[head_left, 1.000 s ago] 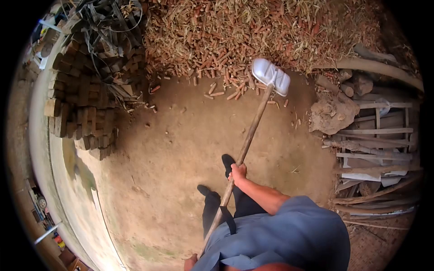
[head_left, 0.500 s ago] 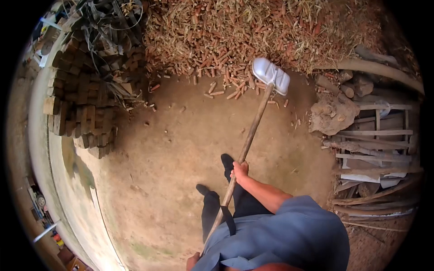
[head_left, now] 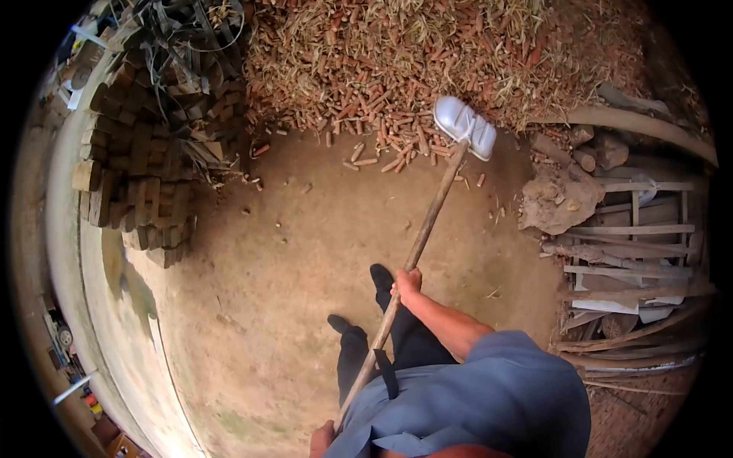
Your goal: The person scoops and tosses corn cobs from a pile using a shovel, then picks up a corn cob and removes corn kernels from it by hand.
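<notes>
Head camera, nearest the lens: the left hand [head_left: 322, 439] is seen beside the lower end of a long-handled shovel [head_left: 437, 210], but its fingers are partly hidden, so whether they are closed on the shaft cannot be told. Farther up, the same wooden shaft is gripped firmly by the right hand [head_left: 407, 284], above two dark shoes [head_left: 379, 276] on a dirt floor [head_left: 290, 252]. To the right, stacked wood [head_left: 634, 229] is seen below a rough stump [head_left: 561, 200]; to the left, a stack of bricks [head_left: 141, 198] is topped by tangled dark strips [head_left: 183, 46]. Ahead, loose corncobs [head_left: 366, 162] are scattered along the near edge of a corncob heap [head_left: 366, 61]. At that edge the shovel's pale, ribbed head [head_left: 450, 118] is held, with no cobs seen on it; whether it is pressed against the heap cannot be made out. Most cobs are gathered in the heap, mixed with dry husks, while a thin scatter is left outside it. How much has been worked through cannot be judged.
</notes>
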`<control>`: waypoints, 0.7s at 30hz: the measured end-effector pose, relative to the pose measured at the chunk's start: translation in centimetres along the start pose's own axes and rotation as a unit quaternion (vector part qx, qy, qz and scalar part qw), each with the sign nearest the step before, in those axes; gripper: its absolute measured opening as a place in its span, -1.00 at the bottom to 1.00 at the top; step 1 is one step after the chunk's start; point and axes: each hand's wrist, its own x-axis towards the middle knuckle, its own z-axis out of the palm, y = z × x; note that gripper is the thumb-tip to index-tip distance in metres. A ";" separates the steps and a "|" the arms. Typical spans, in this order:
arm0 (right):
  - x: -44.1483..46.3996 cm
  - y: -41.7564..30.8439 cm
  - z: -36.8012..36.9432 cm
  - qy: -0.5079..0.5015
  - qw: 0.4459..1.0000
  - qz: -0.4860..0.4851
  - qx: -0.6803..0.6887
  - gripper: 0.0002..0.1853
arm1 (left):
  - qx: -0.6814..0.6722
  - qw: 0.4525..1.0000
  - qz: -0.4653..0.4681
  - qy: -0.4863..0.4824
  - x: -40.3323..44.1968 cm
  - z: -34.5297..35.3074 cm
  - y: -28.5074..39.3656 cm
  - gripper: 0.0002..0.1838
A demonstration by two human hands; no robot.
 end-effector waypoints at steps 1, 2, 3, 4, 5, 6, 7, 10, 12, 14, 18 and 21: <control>1.0 -0.2 0.0 0.000 1.000 0.004 0.001 -0.74 | 0.011 1.000 0.003 0.005 -0.1 0.0 -0.1 -0.73; 2.7 -1.0 0.2 -0.004 1.000 -0.006 -0.008 -0.76 | 0.015 1.000 0.002 0.003 0.8 0.2 0.0 -0.73; 3.9 -1.2 0.2 -0.007 1.000 -0.015 -0.018 -0.77 | 0.031 0.999 -0.014 0.010 2.4 0.8 0.4 -0.70; 4.4 -1.3 0.2 -0.005 1.000 -0.013 -0.018 -0.77 | 0.046 0.998 -0.030 0.019 4.0 1.5 0.5 -0.67; 4.9 -1.5 0.4 0.010 0.999 -0.001 -0.034 -0.76 | 0.047 0.998 -0.030 0.019 4.8 2.5 -0.6 -0.67; 5.1 -1.8 0.8 0.024 0.999 0.010 -0.047 -0.76 | 0.035 0.999 -0.019 0.024 5.0 3.9 -3.0 -0.68; 4.8 -1.6 1.1 0.025 0.999 0.010 -0.044 -0.76 | 0.024 0.999 -0.008 0.026 4.8 4.6 -4.8 -0.69; 0.9 1.2 0.8 -0.006 0.999 0.035 -0.024 -0.76 | 0.045 0.998 -0.040 0.003 0.9 4.0 -6.2 -0.75; -1.6 2.2 0.5 -0.010 0.999 0.043 -0.018 -0.75 | 0.051 0.996 -0.069 -0.008 -0.6 2.7 -6.5 -0.75; -3.0 2.8 0.6 -0.031 0.998 0.051 0.023 -0.74 | 0.051 0.995 -0.086 -0.009 -1.3 2.0 -6.1 -0.74; -0.7 1.0 0.6 -0.037 0.998 0.018 0.055 -0.77 | 0.051 0.994 -0.092 -0.011 -0.5 1.4 -3.2 -0.73; 3.3 -2.1 0.4 -0.023 1.000 0.015 0.002 -0.79 | 0.027 0.998 -0.062 0.009 3.3 1.8 -0.5 -0.71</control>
